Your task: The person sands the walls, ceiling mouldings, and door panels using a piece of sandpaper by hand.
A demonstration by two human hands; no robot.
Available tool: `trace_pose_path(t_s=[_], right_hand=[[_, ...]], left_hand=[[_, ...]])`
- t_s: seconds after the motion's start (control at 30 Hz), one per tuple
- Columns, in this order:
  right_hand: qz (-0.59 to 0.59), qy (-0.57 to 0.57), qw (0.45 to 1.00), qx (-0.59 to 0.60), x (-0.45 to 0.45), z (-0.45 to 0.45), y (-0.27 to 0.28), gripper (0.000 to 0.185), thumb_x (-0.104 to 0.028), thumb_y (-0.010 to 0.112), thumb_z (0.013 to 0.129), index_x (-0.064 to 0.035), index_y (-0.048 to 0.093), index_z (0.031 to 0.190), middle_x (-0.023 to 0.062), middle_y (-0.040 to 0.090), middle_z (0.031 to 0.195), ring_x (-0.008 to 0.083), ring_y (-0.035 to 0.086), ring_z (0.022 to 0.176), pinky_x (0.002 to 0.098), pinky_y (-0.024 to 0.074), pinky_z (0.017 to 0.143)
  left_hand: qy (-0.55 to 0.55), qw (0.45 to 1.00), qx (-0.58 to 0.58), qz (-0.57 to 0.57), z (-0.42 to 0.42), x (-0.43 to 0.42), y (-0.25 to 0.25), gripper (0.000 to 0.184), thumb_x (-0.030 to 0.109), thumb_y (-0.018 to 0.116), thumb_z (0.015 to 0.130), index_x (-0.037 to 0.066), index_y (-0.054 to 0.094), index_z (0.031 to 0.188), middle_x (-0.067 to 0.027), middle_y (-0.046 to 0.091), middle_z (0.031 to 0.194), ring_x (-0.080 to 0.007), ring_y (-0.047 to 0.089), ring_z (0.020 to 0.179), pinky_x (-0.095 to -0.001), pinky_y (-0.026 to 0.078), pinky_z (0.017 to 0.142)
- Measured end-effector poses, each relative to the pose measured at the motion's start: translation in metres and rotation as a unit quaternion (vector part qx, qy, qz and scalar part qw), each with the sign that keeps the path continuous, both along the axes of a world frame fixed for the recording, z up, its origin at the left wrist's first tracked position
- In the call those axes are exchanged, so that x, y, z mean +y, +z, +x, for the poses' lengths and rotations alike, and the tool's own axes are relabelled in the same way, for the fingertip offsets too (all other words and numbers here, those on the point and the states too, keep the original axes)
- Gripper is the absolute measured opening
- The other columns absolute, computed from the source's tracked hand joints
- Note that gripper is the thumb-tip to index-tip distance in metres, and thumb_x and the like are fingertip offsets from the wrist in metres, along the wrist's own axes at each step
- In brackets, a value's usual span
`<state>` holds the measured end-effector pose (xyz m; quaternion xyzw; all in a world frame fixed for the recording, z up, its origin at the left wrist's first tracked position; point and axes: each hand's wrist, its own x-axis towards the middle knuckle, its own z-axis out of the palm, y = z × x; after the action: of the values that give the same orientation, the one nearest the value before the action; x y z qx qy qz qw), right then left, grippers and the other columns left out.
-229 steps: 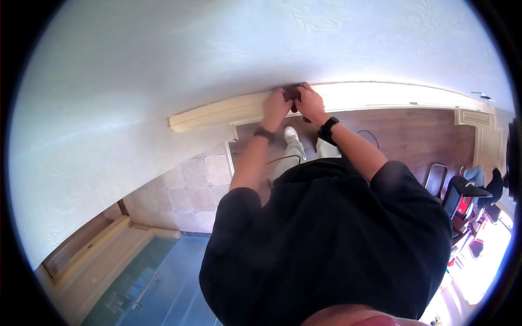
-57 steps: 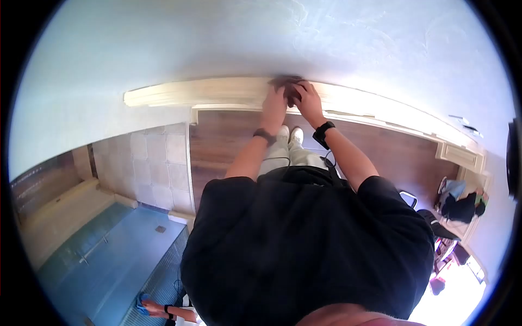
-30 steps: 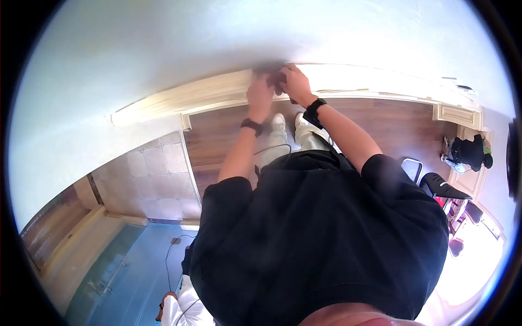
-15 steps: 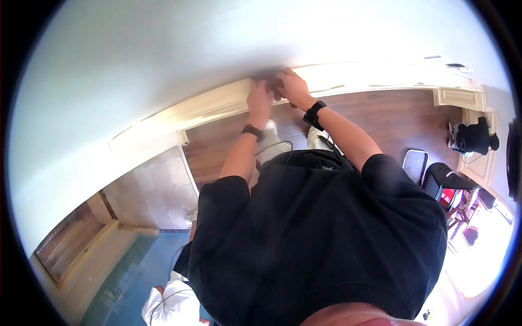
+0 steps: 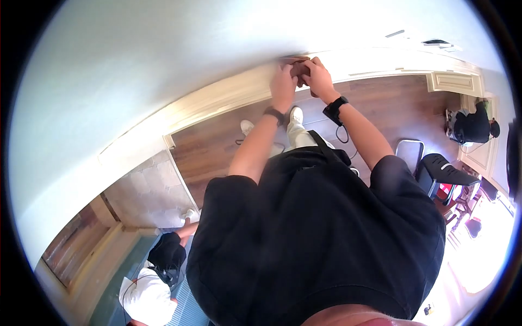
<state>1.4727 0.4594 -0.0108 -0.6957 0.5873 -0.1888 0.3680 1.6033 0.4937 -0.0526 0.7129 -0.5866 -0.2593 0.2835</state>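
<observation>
My left hand (image 5: 283, 86) and my right hand (image 5: 319, 80) are raised close together at the pale wall (image 5: 206, 49). Between them they grip a brown cloth-like piece (image 5: 299, 69), with the fingers of each hand bent onto it. Part of the piece is hidden by the fingers. It touches the wall just above a long cream-coloured trim (image 5: 234, 84) that runs across the view. A dark band is on each wrist.
One person in dark clothes (image 5: 472, 126) is at the far right by cream cabinets (image 5: 457, 83). Another in a white top (image 5: 147, 298) is at the lower left. A black chair (image 5: 443, 169) stands on the right. Brown wood floor (image 5: 212, 141) lies below, with a thin cable near my legs.
Both hands have moved right along the trim with the brown cloth-like piece. My feet have shifted on the floor. More of the person in white shows at the lower left.
</observation>
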Motion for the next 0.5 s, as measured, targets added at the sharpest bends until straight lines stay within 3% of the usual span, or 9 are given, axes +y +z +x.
trace_pose_path(t_s=[0.03, 0.13, 0.2, 0.27, 0.37, 0.5], right_hand=[[-0.063, 0.041, 0.997, -0.005, 0.0, -0.001, -0.002, 0.033, -0.002, 0.068, 0.074, -0.0092, 0.063, 0.106, 0.0115, 0.056, 0.102, 0.0318, 0.06, 0.092, 0.0388, 0.0518, 0.078], [-0.051, 0.065, 0.994, -0.065, 0.004, 0.014, 0.002, 0.035, -0.001, 0.069, 0.072, -0.0084, 0.063, 0.105, 0.0133, 0.055, 0.101, 0.0333, 0.059, 0.092, 0.0392, 0.0514, 0.078], [-0.031, 0.092, 0.994, -0.057, 0.009, 0.033, 0.011, 0.034, 0.0, 0.068, 0.07, -0.0098, 0.064, 0.102, 0.0131, 0.055, 0.102, 0.0331, 0.057, 0.098, 0.0403, 0.0502, 0.081], [-0.008, 0.12, 0.993, -0.021, 0.008, 0.054, -0.016, 0.031, -0.004, 0.067, 0.072, -0.0116, 0.064, 0.102, 0.0121, 0.057, 0.105, 0.0331, 0.056, 0.1, 0.0409, 0.0502, 0.081], [-0.132, 0.157, 0.978, -0.035, 0.017, 0.085, -0.043, 0.02, -0.006, 0.065, 0.073, -0.0079, 0.064, 0.093, 0.0129, 0.058, 0.101, 0.0305, 0.06, 0.091, 0.0404, 0.0516, 0.074], [-0.103, 0.186, 0.977, -0.028, 0.014, 0.095, -0.038, 0.022, -0.005, 0.065, 0.074, -0.0057, 0.063, 0.097, 0.0138, 0.056, 0.105, 0.0318, 0.059, 0.096, 0.0402, 0.0517, 0.079]], left_hand=[[0.008, 1.0, 0.011, 0.011, 0.001, 0.002, 0.002, 0.03, 0.013, 0.066, 0.078, 0.01, 0.061, 0.108, -0.0171, 0.056, 0.109, -0.0369, 0.06, 0.093, -0.0449, 0.051, 0.078], [0.042, 0.999, 0.0, 0.032, 0.015, 0.014, 0.008, 0.033, 0.014, 0.068, 0.078, 0.009, 0.061, 0.109, -0.0166, 0.056, 0.114, -0.0371, 0.06, 0.096, -0.0439, 0.051, 0.08], [0.056, 0.998, -0.025, 0.015, 0.033, 0.028, 0.011, 0.034, 0.014, 0.069, 0.077, 0.008, 0.061, 0.109, -0.0157, 0.056, 0.115, -0.0371, 0.06, 0.096, -0.0435, 0.051, 0.08], [0.052, 0.997, -0.056, -0.031, 0.053, 0.04, 0.01, 0.034, 0.014, 0.069, 0.076, 0.008, 0.061, 0.109, -0.0147, 0.057, 0.115, -0.0374, 0.06, 0.097, -0.0436, 0.051, 0.08], [0.124, 0.991, -0.047, 0.034, 0.072, 0.054, 0.028, 0.036, 0.012, 0.07, 0.076, 0.008, 0.061, 0.11, -0.0141, 0.06, 0.11, -0.0367, 0.06, 0.096, -0.0435, 0.051, 0.078], [0.055, 0.991, -0.108, 0.048, 0.089, 0.053, 0.038, 0.031, 0.014, 0.069, 0.077, 0.007, 0.06, 0.106, -0.013, 0.061, 0.106, -0.0355, 0.061, 0.094, -0.0429, 0.051, 0.076]])
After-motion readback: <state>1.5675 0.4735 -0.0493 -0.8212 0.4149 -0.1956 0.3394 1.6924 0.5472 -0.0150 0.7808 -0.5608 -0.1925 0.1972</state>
